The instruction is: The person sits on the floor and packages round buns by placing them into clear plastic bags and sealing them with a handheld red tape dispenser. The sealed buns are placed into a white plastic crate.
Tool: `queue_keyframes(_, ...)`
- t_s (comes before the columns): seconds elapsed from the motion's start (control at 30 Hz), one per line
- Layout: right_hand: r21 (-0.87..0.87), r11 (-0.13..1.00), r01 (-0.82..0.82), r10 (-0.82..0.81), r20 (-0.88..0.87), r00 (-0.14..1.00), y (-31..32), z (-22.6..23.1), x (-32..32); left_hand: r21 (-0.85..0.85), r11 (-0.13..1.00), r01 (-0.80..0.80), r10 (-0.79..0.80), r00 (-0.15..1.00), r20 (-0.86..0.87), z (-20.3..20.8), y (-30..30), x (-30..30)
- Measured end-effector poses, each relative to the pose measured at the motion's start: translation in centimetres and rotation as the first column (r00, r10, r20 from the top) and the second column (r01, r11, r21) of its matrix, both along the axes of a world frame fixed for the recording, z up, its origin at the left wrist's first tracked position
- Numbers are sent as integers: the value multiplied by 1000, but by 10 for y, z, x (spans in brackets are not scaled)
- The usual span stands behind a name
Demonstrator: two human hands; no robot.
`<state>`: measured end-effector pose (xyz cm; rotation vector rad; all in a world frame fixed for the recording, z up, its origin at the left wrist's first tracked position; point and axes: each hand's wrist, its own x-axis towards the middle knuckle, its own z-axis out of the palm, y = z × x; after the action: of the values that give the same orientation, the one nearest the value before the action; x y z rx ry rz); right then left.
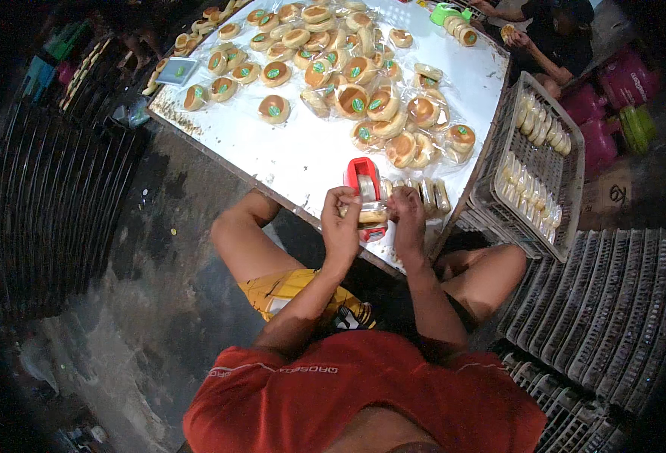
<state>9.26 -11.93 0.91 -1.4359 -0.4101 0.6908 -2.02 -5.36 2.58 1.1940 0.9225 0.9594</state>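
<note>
At the near edge of the white table [303,175], my left hand [339,225] and my right hand [408,223] hold a flat round bun in a clear wrapper [373,217] between them. The fingers of both hands are closed at the wrapper's two ends. Beneath and just beyond the bun stands a red tape dispenser [362,171], partly covered by it. Beside my right hand, several wrapped buns [433,195] stand on edge in a row. Farther off lies a large loose heap of browned buns [356,72] in clear bags, many with a green label.
To the right, a grey plastic crate [504,198] holds rows of wrapped buns, with stacked crates [597,309] nearer me. Dark stacked trays [69,204] stand at the left. A small scale [176,71] sits at the table's left corner. Across the table, another person's hand [520,38] holds a bun.
</note>
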Motion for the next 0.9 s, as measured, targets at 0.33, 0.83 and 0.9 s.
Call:
queue_keyframes(0.33,-423,880,-215,354,282,892,-41,-53,-8,102,992,-80,85,995,-43,-9,23,-30)
queue_keyframes(0.83,-105,930,-353,367,337,867,-23,39,-2,127,986,105,-81,980,-181,22,-8,-16)
queue_keyframes(0.9,-212,892,-399,451,469,759,-28,46,-3,195,978,73,-34,980,-196,20,-9,-16)
